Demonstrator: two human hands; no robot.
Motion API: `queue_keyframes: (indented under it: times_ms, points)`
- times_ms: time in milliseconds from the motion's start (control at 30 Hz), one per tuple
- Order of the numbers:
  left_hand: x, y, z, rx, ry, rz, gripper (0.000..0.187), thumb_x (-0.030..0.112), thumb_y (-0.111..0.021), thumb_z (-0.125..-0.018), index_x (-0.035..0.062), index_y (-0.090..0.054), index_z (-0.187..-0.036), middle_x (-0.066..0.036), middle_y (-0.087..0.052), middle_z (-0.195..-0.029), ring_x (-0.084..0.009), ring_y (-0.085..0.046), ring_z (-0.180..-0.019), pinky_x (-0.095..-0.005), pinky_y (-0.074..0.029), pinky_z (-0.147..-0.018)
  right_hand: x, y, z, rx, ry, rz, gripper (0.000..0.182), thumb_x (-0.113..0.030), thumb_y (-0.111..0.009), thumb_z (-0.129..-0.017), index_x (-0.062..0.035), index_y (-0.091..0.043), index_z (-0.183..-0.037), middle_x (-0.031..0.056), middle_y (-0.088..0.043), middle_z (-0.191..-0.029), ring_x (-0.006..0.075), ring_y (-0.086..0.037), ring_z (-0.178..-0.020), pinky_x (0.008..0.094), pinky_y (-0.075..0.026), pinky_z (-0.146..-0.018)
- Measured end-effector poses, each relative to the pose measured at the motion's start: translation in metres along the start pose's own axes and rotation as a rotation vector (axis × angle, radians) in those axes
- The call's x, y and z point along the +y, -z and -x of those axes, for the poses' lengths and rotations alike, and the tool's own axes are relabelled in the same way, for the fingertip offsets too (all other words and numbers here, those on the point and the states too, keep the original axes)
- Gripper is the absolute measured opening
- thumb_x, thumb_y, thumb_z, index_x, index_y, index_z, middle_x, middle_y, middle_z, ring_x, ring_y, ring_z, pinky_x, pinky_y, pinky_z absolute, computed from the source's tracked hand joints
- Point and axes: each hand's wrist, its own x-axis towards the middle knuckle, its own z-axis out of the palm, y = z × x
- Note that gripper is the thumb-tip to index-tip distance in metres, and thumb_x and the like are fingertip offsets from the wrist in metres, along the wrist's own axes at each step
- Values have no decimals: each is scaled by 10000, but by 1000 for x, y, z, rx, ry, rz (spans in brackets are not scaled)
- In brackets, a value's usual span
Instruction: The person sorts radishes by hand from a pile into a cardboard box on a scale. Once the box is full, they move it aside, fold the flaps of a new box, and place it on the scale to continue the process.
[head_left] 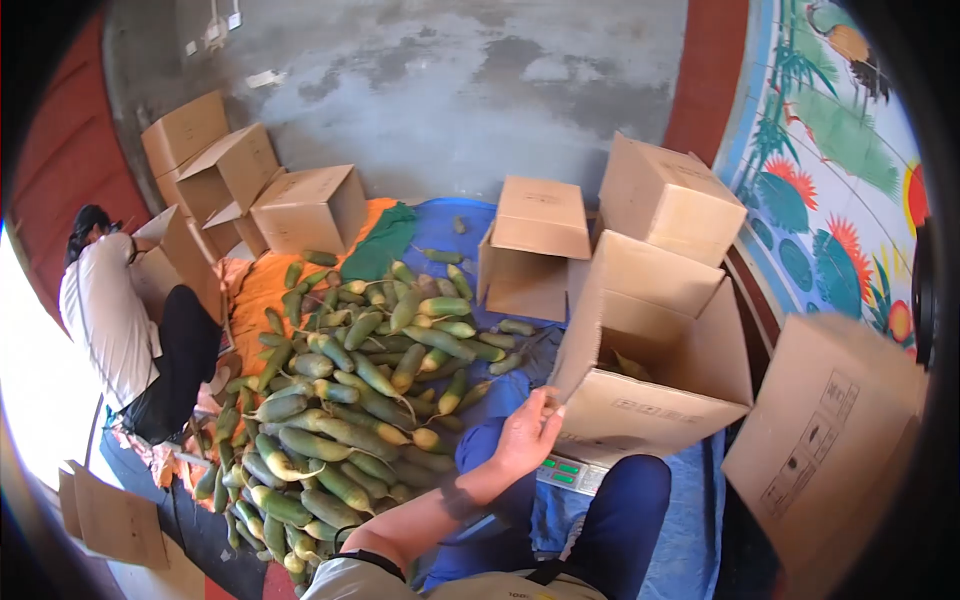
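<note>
- Left hand [525, 432] gripping lower front edge of open cardboard box [650, 375], fingers curled over the rim
- Box resting on a scale [570, 473] with green digits
- Heap of green radishes [350, 400] just left, on blue tarp [690, 520]
- Another person [120, 320] crouched at far left beside stacked boxes [230, 180]

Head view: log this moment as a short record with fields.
left hand: fingers on the near edge of the open cardboard box
right hand: not in view
under the box: scale with green display
pile: green radishes heaped on the orange and blue sheets
other boxes: several around the pile, one closed box at the right
other person: crouched at the left, facing the stacked boxes
</note>
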Motion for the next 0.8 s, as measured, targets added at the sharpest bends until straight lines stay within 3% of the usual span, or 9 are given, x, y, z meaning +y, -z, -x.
queue_keyframes:
  times_ms: [100, 200, 267, 367, 467, 533, 567, 667, 800]
  points:
    - [2, 1, 0, -17, -9, 9, 280, 82, -521, -864, 3, -446, -1123, -117, -607, -854, -181, -604, -737, -287, -472, -677, -7, -6, -22, 170, -104, -238, 245, -169, -700, -784, 55, -648, -870, 124, -663, -794, 173, -597, -640, 314, -498, -544]
    - [-2, 1, -1, -20, -42, -16, 270, 79, -511, -868, 9, -448, -1121, -124, -618, -879, -195, -608, -749, -295, -471, -694, -31, -16, -47, 187, -157, -416, 246, -137, -717, -763, 52, -642, -902, 127, -657, -841, 172, -591, -703, 304, -497, -615]
    - [-3, 1, 0, 5, -52, -53, 261, 85, -509, -869, 11, -452, -1112, -127, -622, -884, -205, -610, -752, -304, -471, -703, -42, -31, -61, -24, -98, -754, 430, -104, -640, -805, -11, -498, -1199, 146, -560, -1126, 237, -512, -1008, 380, -376, -928]
    - [2, 6, 2, -6, -47, -47, 248, 90, -506, -869, 10, -458, -1099, -130, -625, -888, -211, -611, -756, -308, -470, -712, -63, -72, -88, -22, 42, -636, 365, -85, -613, -819, 24, -504, -1151, 158, -551, -1120, 214, -516, -988, 364, -406, -869]
    - [4, 14, 4, -2, -48, -43, 243, 88, -505, -867, 8, -461, -1093, -129, -627, -880, -213, -611, -755, -310, -471, -713, -25, -145, -133, 56, -40, -798, 303, -101, -541, -873, -2, -536, -1160, 106, -576, -1136, 148, -556, -980, 242, -425, -841]
    - [7, 21, 5, 8, -32, -56, 245, 79, -507, -863, 2, -461, -1091, -129, -629, -869, -213, -611, -754, -308, -472, -711, -80, -168, -160, 127, 56, -696, 238, -88, -517, -901, 20, -565, -1107, 63, -613, -1029, 86, -555, -872, 189, -422, -770]
    - [8, 23, 5, 43, -38, -25, 256, 109, -538, -841, 6, -491, -1070, -144, -608, -837, -264, -617, -739, -344, -484, -686, -86, -192, -177, 182, 101, -764, 238, -79, -530, -892, 24, -566, -1103, 48, -617, -1006, 86, -552, -860, 196, -423, -764]
    - [4, 30, 7, 38, -2, -75, 253, 106, -545, -836, 4, -494, -1061, -149, -614, -849, -281, -619, -756, -347, -485, -697, -133, -257, -214, 394, 186, -782, 238, -67, -570, -864, 33, -575, -1080, 6, -617, -958, 63, -523, -833, 204, -425, -736]
    - [10, 38, 9, 48, 31, -60, 247, 104, -558, -828, 0, -500, -1045, -150, -623, -855, -299, -626, -772, -357, -489, -697, -214, -330, -251, 443, 135, -831, 165, -79, -592, -849, 14, -595, -985, -20, -591, -814, 54, -459, -742, 230, -433, -656]
